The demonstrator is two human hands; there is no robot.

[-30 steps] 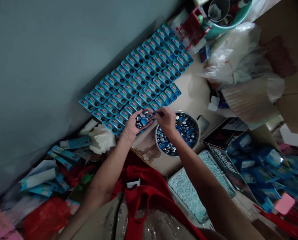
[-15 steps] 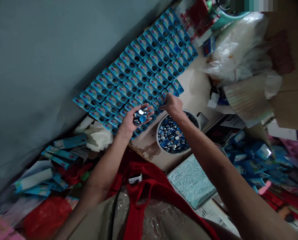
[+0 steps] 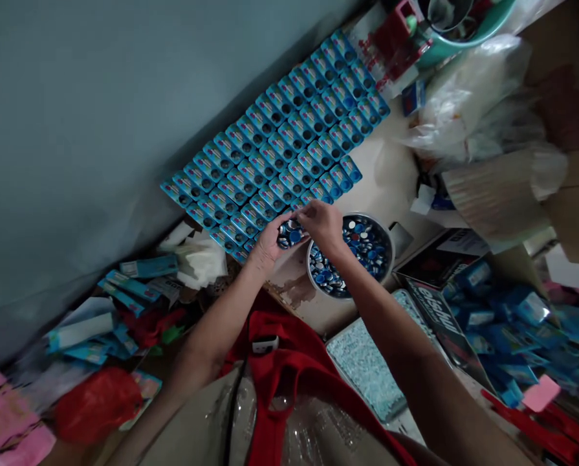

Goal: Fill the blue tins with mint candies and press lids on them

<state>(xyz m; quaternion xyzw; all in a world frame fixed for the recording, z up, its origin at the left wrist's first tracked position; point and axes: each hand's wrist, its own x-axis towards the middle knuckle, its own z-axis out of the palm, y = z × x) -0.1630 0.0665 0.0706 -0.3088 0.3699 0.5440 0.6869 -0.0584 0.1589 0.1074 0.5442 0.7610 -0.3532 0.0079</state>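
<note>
My left hand [image 3: 270, 243] is cupped palm up and holds a small heap of round blue and silver caps [image 3: 289, 234]. Over that heap, my right hand [image 3: 324, 226] pinches with its fingertips at the caps; whether one is between them is hidden. Just beyond both hands lie slanting rows of blue printed packs [image 3: 274, 155], each with a round spot at one end, dark on most and blue on some. A round metal bowl [image 3: 392, 249] full of similar caps stands to the right, partly behind my right wrist.
A tray of pale blue granules [image 3: 367, 369] sits below the bowl. On the right, an open black box [image 3: 439, 317] stands beside many blue packets [image 3: 507, 323]. Clear plastic bags [image 3: 468, 97] lie at the upper right. Blue cartons [image 3: 90, 333] and a red bag [image 3: 98, 404] crowd the left.
My right hand has moved left from the nearest row of packs to the caps in my left hand. The view has shifted slightly.
</note>
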